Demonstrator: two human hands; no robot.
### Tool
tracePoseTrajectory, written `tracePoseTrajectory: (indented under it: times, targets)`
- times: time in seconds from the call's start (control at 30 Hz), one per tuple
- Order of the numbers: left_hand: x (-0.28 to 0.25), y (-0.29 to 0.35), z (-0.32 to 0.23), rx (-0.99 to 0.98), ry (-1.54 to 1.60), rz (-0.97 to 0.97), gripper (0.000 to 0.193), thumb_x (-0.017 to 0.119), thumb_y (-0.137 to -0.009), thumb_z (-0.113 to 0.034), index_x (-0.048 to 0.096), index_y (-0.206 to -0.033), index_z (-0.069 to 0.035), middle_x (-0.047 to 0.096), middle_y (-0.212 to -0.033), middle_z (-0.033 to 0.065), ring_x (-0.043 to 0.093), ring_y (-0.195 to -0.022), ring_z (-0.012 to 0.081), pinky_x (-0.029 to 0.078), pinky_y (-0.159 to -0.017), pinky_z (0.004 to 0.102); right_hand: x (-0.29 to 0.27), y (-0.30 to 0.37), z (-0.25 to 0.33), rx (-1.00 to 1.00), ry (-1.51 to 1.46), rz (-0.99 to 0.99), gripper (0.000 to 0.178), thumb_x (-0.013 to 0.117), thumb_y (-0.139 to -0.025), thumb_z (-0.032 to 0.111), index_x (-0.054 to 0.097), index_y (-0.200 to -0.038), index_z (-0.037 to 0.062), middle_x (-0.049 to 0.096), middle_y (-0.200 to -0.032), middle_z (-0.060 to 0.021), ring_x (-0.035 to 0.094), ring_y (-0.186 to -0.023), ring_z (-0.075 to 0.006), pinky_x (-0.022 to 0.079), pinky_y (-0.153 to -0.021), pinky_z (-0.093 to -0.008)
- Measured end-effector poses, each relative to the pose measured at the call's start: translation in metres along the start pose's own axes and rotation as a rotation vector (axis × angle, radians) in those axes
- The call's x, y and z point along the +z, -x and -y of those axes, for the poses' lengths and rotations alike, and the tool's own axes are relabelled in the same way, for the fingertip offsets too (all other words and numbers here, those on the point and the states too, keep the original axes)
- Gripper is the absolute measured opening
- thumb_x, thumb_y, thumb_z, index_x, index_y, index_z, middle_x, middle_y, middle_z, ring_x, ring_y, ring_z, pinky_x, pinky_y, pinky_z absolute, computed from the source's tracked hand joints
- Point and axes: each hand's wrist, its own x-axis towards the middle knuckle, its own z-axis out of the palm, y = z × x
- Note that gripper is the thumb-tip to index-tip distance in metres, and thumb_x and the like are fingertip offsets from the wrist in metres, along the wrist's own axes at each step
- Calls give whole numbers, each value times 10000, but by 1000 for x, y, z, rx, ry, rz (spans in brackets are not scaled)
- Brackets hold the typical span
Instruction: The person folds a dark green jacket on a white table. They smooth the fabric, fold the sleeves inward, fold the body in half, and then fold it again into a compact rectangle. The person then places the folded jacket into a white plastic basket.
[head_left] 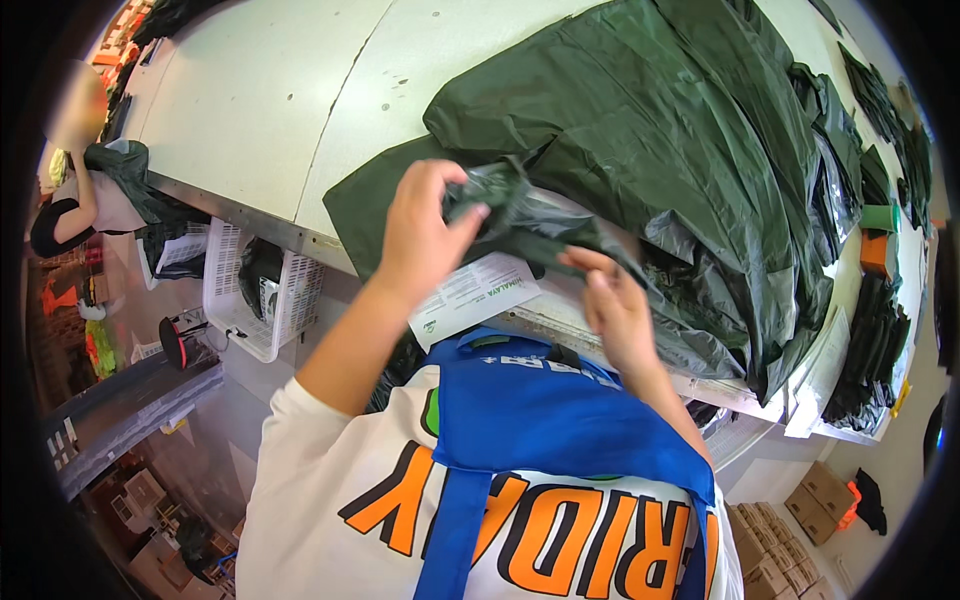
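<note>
My left hand (420, 225) is closed, with thumb and fingers pinching a bunched piece of shiny dark green waterproof fabric (495, 190). My right hand (615, 305) is beside the lower edge of that piece, its fingers partly curled and smeared by motion; whether they grip the fabric cannot be made out. Behind both hands a large dark green sheet of the same material (640, 130) lies spread and wrinkled across the table. A white printed paper (475, 297) lies at the table's near edge, below my left hand.
The white table (250, 100) runs off to the far left. White plastic baskets (295, 300) hang under its left edge. Folded dark garments (868, 345) and an orange box (877, 252) stand at the right. Another person (80, 205) handles dark green fabric at the far left. Cardboard boxes (775, 550) are stacked at lower right.
</note>
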Motion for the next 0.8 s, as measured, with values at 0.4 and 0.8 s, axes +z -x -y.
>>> tracePoseTrajectory:
  times: [0.4,0.8]
  targets:
    - [-27,4,-72,250,233,154,408,726,-767,-108,583,-1143,-39,633,-1084,117,611,-998,203,498,-792,292,10,-3,31,-232,46,-83,247,575,-892,-37,482,-1094,71,542,-828,40,413,-686,-3,286,-571,-184]
    - [-11,2,-67,-442,1034,801,279,523,-901,24,429,-1157,-33,637,-951,53,559,-890,73,434,-816,234,-13,27,69,-58,68,-20,162,582,-951,135,622,-978,-19,546,-763,56,444,-694,-26,368,-617,-200]
